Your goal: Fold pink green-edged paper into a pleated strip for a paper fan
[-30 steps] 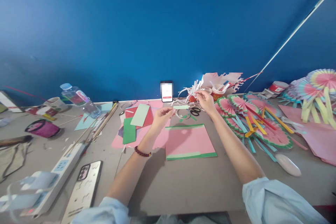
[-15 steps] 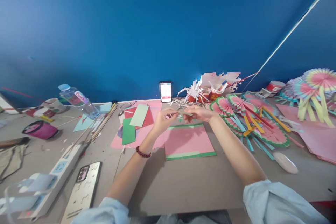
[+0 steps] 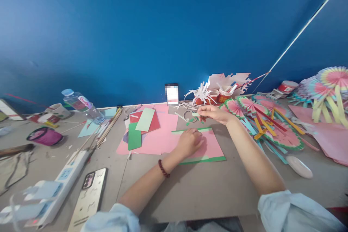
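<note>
My left hand (image 3: 190,141) rests on the pink sheet (image 3: 213,145), its fingers curled and their tips hidden beneath it. Strips of dark green and pale green paper (image 3: 214,159) run along the sheet's near and far edges. Above the far edge, my right hand (image 3: 214,114) is closed in a pinch on a small pale green paper strip (image 3: 195,114). A pale ring-shaped roll of tape (image 3: 187,120) lies just behind the strip on the grey table. Whether the left fingers hold anything is hidden.
Green, pale green (image 3: 145,119) and red papers lie over pink sheets at left. Watermelon-like paper fans (image 3: 285,136) and a white mouse (image 3: 299,166) lie at right. A tilted bottle (image 3: 84,105), power strip (image 3: 65,181) and phone (image 3: 91,195) occupy the left. Another phone (image 3: 172,94) leans against the blue wall.
My left hand has left the pale strip and come down and right onto the pink sheet. My right hand still pinches the strip, slightly further right.
</note>
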Demonstrator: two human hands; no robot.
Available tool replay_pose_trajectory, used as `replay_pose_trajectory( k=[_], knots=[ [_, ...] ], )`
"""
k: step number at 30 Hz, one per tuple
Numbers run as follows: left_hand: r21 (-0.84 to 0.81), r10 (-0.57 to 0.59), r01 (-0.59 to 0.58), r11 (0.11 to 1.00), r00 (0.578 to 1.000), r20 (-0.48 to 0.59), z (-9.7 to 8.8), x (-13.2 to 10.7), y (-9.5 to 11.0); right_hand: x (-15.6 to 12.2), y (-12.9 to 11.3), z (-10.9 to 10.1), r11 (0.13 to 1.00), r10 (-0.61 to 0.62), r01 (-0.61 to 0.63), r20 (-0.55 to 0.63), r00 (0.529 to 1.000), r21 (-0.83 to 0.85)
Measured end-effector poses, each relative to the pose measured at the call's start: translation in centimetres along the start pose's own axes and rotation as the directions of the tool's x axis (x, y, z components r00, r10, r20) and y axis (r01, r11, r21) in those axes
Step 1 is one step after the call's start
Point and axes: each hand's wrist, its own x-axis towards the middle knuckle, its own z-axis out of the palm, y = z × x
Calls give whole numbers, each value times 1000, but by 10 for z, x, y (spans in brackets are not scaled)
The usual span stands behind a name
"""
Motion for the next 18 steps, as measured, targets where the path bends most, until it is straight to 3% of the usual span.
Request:
replay_pose_trajectory(
  k=[2,4,7,12,18],
  knots=[
    [124,22,-32,992,996,84,13,-4,3,-9,-1,0,998,10,-12,-34,999,-64],
    [187,34,-53,981,994,104,21,-7,2,-20,-1,3,986,51,-59,-54,997,-154],
    [233,50,-68,970,996,79,24,-8,-5,-41,7,13,960,128,-133,-36,991,-246],
    [290,56,-58,955,998,15,22,-5,-17,-73,41,31,892,198,-185,-11,980,-413],
    [326,69,-51,944,997,-44,25,-2,-30,-76,61,40,851,117,-128,-53,992,-510]
  ],
)
